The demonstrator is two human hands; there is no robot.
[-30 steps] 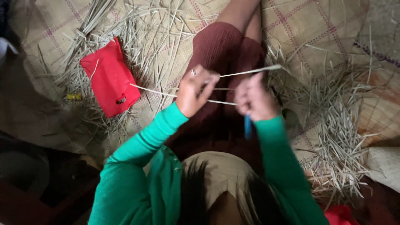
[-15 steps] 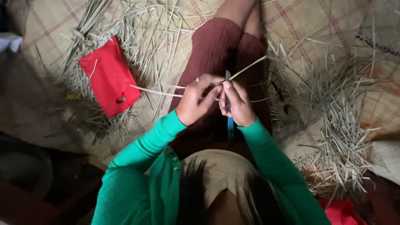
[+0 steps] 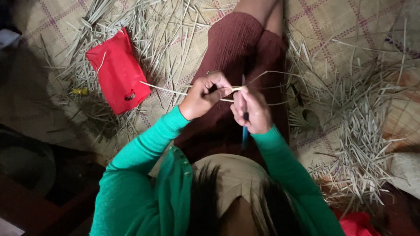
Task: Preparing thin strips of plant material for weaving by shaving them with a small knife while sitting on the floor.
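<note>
I sit on a woven mat with my legs under a dark maroon skirt. My left hand pinches thin pale bamboo strips that stick out to the left over my lap. My right hand is closed around a blue-handled knife, its blade pointing up against the strip between both hands. Both hands are close together above my thighs. Green sleeves cover my arms.
A red cloth pouch lies on the mat at the left among scattered bamboo slivers. A thick heap of cut slivers covers the mat at the right. A small yellow object lies left of the pouch. Dark floor lies at lower left.
My hands have drawn closer together. The long strip that reached up to the right has shortened, and the knife now stands upright against the strip.
</note>
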